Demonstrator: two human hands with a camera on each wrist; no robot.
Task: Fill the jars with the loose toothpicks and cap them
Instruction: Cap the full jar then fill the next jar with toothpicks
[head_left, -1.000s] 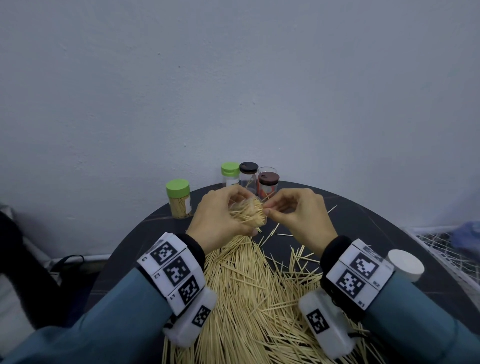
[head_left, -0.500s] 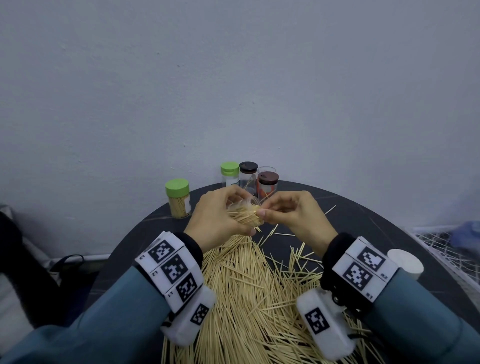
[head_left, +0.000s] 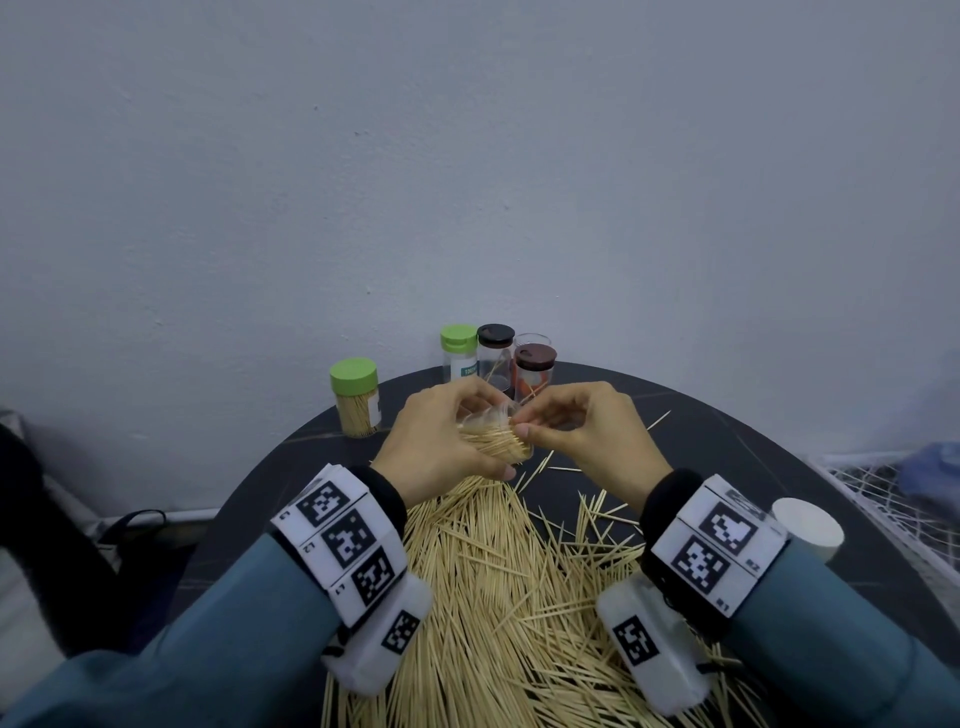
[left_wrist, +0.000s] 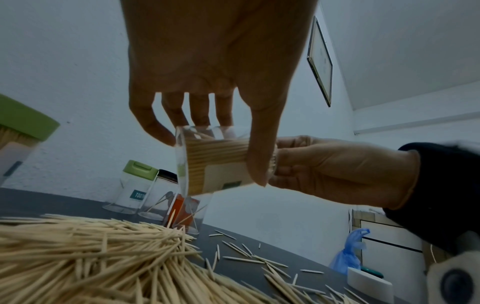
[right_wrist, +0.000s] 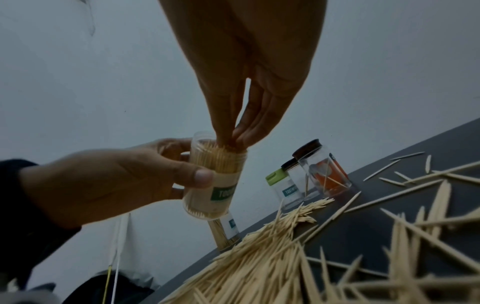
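My left hand (head_left: 447, 441) grips a clear labelled jar (head_left: 493, 434), tilted on its side above the table and packed with toothpicks. Its open mouth faces my right hand (head_left: 550, 426). The right wrist view shows the right thumb and fingertips (right_wrist: 233, 133) pinched together on the toothpick ends at the mouth of the jar (right_wrist: 215, 179). In the left wrist view my left thumb lies across the jar (left_wrist: 215, 162). A big pile of loose toothpicks (head_left: 493, 597) covers the dark round table (head_left: 727, 441) below both wrists.
A full green-lidded jar (head_left: 356, 400) stands at the back left. Behind my hands stand a green-lidded jar (head_left: 460, 353), a black-lidded jar (head_left: 495, 358), a brown-lidded jar (head_left: 534, 371) and an open one (head_left: 532, 340). A white cap (head_left: 805, 527) lies at the right edge.
My right fingertips have closed in on the jar's mouth and the toothpick bundle sits a little deeper. Both hands have stayed in nearly the same place.
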